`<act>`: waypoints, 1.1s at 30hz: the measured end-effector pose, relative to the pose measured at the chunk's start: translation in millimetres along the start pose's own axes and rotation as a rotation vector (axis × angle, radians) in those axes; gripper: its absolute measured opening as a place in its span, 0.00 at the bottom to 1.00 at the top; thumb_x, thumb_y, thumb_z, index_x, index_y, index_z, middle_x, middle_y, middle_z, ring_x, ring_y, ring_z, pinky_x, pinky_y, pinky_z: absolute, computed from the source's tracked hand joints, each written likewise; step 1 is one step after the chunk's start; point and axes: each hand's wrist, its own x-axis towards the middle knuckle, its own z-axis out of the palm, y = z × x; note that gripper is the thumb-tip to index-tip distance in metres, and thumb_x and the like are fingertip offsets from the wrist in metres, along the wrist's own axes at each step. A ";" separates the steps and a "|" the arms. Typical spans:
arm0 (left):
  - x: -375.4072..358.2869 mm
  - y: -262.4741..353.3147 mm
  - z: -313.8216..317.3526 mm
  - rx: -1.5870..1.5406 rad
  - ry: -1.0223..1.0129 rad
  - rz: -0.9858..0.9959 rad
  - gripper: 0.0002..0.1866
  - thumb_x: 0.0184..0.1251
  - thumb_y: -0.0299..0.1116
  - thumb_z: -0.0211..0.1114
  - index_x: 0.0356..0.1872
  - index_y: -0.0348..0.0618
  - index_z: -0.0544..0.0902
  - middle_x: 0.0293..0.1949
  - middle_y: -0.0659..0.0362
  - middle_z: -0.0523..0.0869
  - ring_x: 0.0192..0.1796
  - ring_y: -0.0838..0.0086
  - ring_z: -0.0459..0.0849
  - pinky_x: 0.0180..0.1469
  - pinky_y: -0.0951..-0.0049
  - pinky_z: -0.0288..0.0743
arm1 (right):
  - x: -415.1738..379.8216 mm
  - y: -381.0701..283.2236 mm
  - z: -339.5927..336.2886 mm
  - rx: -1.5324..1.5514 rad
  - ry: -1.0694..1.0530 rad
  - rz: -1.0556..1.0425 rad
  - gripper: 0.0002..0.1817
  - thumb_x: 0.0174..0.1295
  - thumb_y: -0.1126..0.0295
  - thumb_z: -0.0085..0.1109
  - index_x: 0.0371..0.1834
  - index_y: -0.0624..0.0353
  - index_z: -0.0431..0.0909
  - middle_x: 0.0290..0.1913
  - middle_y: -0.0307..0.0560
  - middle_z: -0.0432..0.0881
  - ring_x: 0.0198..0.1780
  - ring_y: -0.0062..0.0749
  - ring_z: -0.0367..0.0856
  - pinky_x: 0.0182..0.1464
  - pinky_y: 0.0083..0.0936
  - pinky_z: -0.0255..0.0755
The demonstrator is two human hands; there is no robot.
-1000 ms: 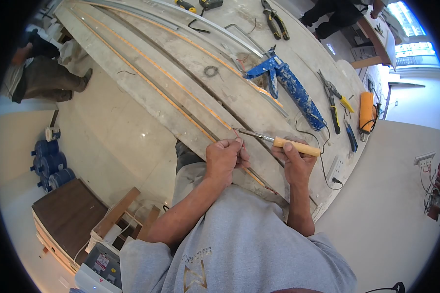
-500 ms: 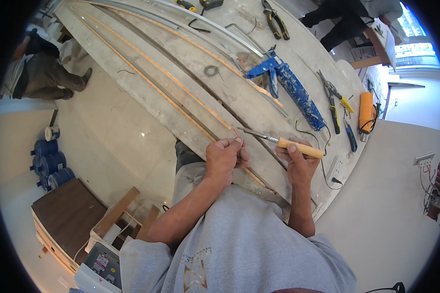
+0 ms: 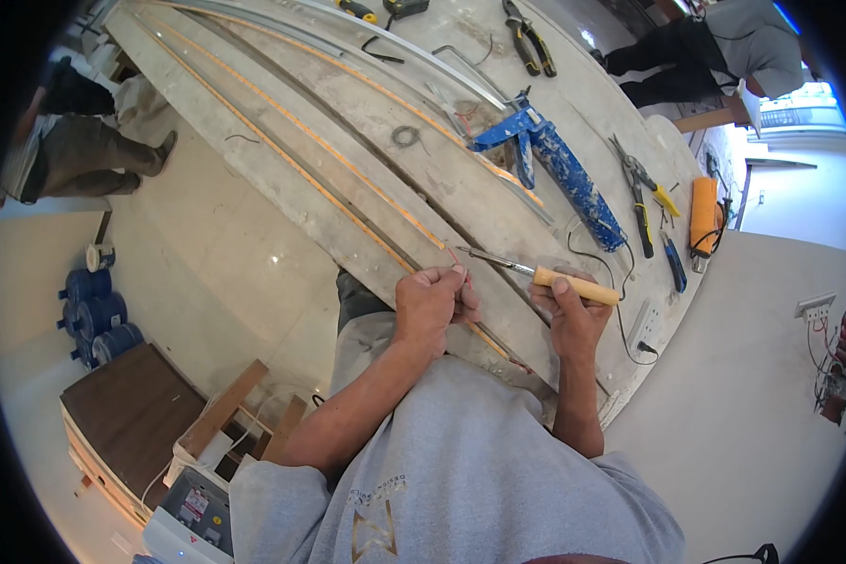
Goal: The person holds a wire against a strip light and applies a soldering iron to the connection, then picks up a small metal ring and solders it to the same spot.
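Observation:
My right hand (image 3: 573,315) is closed round the wooden handle of a soldering iron (image 3: 587,285). The iron's metal tip points left, close to the end of an orange LED strip (image 3: 414,224) lying along the board. A thin red wire (image 3: 455,256) comes off that strip end. My left hand (image 3: 430,303) pinches the wire between thumb and fingers, just below and left of the iron's tip. Whether tip and wire touch is too small to tell. A second orange strip (image 3: 343,206) runs beneath my left hand.
A blue caulking gun (image 3: 573,179), pliers (image 3: 528,42), snips (image 3: 639,188), a utility knife (image 3: 674,261) and an orange heat gun (image 3: 704,221) lie on the worktable. A power strip (image 3: 645,324) sits by its right edge. Other people stand at upper right and left.
My hands, the iron and the wire have hardly moved. At upper right, a person has shifted and leans further into view; the person at left has shifted slightly.

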 end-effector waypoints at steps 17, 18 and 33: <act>-0.9 0.6 -0.3 -0.002 -0.005 0.007 0.10 0.72 0.33 0.60 0.32 0.39 0.82 0.20 0.60 0.83 0.19 0.75 0.82 0.24 0.75 0.79 | -0.9 -0.6 -1.4 0.023 0.008 0.021 0.17 0.59 0.73 0.69 0.44 0.76 0.76 0.40 0.61 0.84 0.38 0.45 0.87 0.39 0.36 0.88; -0.7 0.8 -0.3 -0.002 -0.003 0.007 0.10 0.71 0.33 0.60 0.31 0.40 0.82 0.20 0.60 0.83 0.19 0.74 0.82 0.24 0.75 0.79 | -1.4 -0.2 -2.0 0.030 0.007 0.029 0.17 0.58 0.73 0.69 0.45 0.75 0.76 0.40 0.61 0.84 0.38 0.44 0.87 0.39 0.36 0.88; 0.8 -0.8 -1.3 0.006 -0.002 -0.002 0.10 0.71 0.33 0.61 0.32 0.39 0.81 0.20 0.60 0.83 0.18 0.74 0.82 0.23 0.75 0.78 | -6.5 -4.1 -9.4 -0.249 -0.236 -0.307 0.16 0.58 0.73 0.71 0.47 0.68 0.81 0.45 0.52 0.85 0.44 0.33 0.84 0.48 0.27 0.79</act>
